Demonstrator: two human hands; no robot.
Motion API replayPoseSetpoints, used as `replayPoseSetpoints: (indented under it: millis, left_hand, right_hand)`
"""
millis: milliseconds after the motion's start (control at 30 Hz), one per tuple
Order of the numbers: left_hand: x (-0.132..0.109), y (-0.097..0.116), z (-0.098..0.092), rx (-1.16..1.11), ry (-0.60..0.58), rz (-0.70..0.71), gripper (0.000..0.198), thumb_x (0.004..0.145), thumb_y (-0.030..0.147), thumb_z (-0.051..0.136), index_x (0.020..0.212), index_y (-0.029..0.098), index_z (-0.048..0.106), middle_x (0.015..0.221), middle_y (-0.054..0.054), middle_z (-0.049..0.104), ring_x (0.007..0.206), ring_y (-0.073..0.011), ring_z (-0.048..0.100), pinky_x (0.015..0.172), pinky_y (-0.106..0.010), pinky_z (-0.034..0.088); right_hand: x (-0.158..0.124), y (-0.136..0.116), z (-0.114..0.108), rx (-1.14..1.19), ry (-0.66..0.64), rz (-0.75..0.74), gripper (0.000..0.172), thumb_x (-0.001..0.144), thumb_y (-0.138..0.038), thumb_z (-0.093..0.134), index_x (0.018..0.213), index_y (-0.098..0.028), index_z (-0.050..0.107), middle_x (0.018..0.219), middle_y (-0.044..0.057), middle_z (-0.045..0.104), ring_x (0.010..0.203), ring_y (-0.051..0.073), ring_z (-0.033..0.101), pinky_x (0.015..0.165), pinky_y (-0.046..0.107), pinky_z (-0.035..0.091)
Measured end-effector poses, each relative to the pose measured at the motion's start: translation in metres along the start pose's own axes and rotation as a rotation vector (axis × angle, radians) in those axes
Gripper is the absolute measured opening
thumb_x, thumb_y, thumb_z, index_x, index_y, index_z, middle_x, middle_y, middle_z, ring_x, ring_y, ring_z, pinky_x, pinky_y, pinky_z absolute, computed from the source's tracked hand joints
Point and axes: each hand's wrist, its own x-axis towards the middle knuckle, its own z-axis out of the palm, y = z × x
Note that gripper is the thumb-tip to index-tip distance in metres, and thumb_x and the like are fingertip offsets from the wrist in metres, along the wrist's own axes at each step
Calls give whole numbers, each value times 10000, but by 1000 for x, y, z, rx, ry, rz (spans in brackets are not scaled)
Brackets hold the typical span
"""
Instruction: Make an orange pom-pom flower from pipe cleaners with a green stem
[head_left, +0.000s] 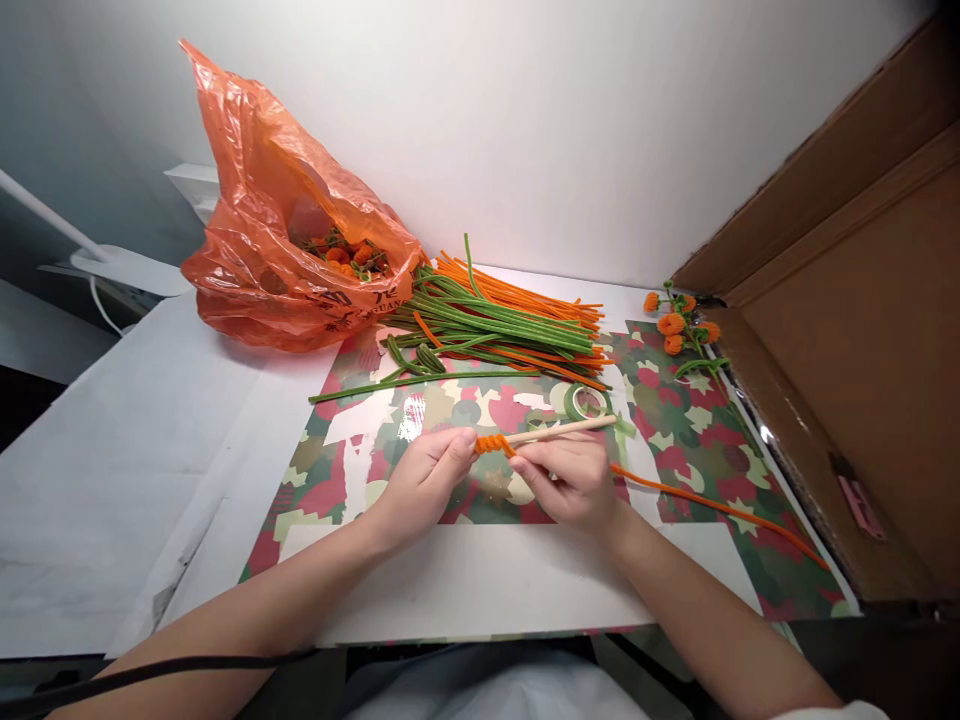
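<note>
An orange pipe cleaner [491,443] is coiled in several turns around a pale wooden stick [570,429]. My left hand [431,476] is closed on the stick's left end, its thumb and fingers against the coil. My right hand [570,478] pinches the pipe cleaner just right of the coil, below the stick. From behind that hand the loose tail runs right across the patterned sheet. The stick's far end points up to the right, close to a roll of green tape [589,402]. The stick's left end is hidden in my left fingers.
Green pipe cleaners [510,322] and orange pipe cleaners [525,290] lie bundled at the back. An orange plastic bag [277,250] with orange flowers stands back left. Finished-looking orange flowers [671,324] lie right, beside a cardboard box [847,200] with a pink cutter [861,506].
</note>
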Motion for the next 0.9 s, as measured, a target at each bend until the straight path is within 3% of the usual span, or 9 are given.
replayPoseSetpoints:
  millis: [133,267,367,500,633,767,900]
  left_hand:
    - [2,-6,-4,-165,-156,9,485,934,563,360,608,212,281,575,72,192,492,-83,166,458,-249,168]
    - [2,-4,-12,-100,-357,2,491,934,568,345,606,205,307,560,70,235,487,-81,198,459,-245,193]
    - [2,1,-18,56,-481,23,481,949,528,323,597,201,309,530,65,269,477,-85,253,458,-237,235]
    - [4,8,-22,332,-539,175,436,974,383,307,596,178,384,520,39,412,478,-86,349,501,-230,285]
    - [4,10,-19,608,-458,235,386,953,306,333,601,177,426,489,37,447,439,-86,366,492,-233,266]
    - [4,7,-13,769,-220,204,379,947,314,320,590,190,350,459,51,367,425,-93,311,475,-236,220]
    - [2,6,-8,799,-23,175,375,948,327,320,597,198,293,494,53,315,445,-98,316,468,-231,210]
  right_hand:
    - [5,7,-4,366,-175,222,355,934,-395,506,748,-162,699,542,6,582,466,99,425,450,237,345]
    - [12,13,-14,695,-456,340,407,899,-448,557,663,-139,676,567,2,588,488,81,451,467,212,360]
    - [15,18,-23,717,-530,386,343,874,-398,607,673,-128,674,589,6,598,507,80,462,470,201,357]
    - [17,17,-31,588,-497,332,262,869,-322,619,697,-133,675,615,9,608,526,82,445,486,202,351]
    - [17,9,-32,369,-423,261,242,889,-245,587,673,-150,643,610,0,613,541,85,458,531,209,365]
    - [15,2,-25,162,-242,162,267,916,-237,541,672,-163,619,580,-11,583,530,89,455,534,215,361]
    - [9,-1,-13,-122,-71,-29,254,928,-208,513,707,-161,629,562,-7,573,514,100,463,511,246,327]
